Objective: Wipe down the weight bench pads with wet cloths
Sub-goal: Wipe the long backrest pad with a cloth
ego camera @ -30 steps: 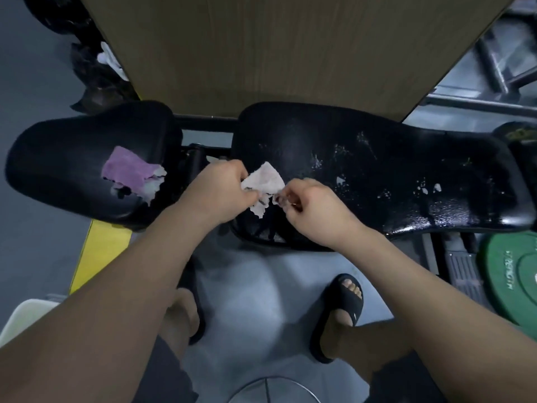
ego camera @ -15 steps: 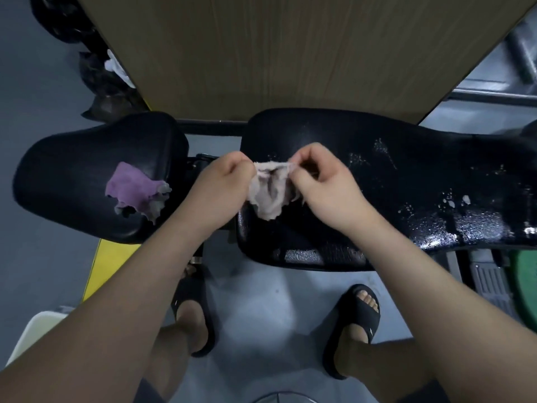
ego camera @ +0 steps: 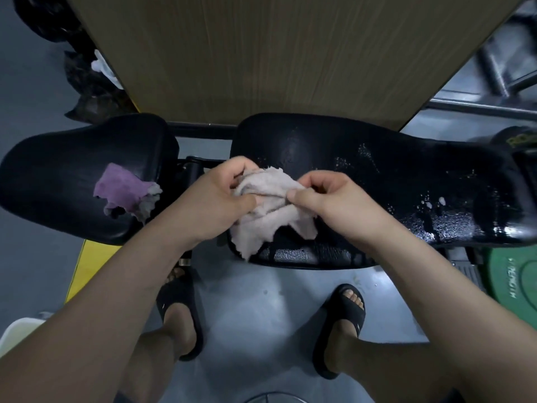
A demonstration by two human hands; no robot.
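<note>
Head view: pale cloth [ego camera: 263,225] is bunched up btwn both hands, over the left end of the long back pad [ego camera: 406,181]. Its gathered top edge runs approx left-right from hand to hand. The loose lower part hangs toward the person and drapes over the pad's near edge, ragged end pointing down-left.

Left hand [ego camera: 213,199] grips the cloth's left side, fingers curled over the top, thumb pressed into the fabric. Right hand [ego camera: 328,199] pinches the right side btwn thumb and curled fingers. Hands are close together, w/ cloth filling the gap.

Back pad's long axis runs left-right; wet beads and shine on its right half. Seat pad [ego camera: 66,175] sits to the left, apart from the back pad. Purple cloth [ego camera: 120,189] lies crumpled on it, well left of the left hand, long axis approx left-right, frayed pale end at right.

White container [ego camera: 14,330] at bottom-left corner, mostly cut off; contents can't tell. Green weight plate [ego camera: 517,282] on the floor [ego camera: 255,309] at right.
</note>
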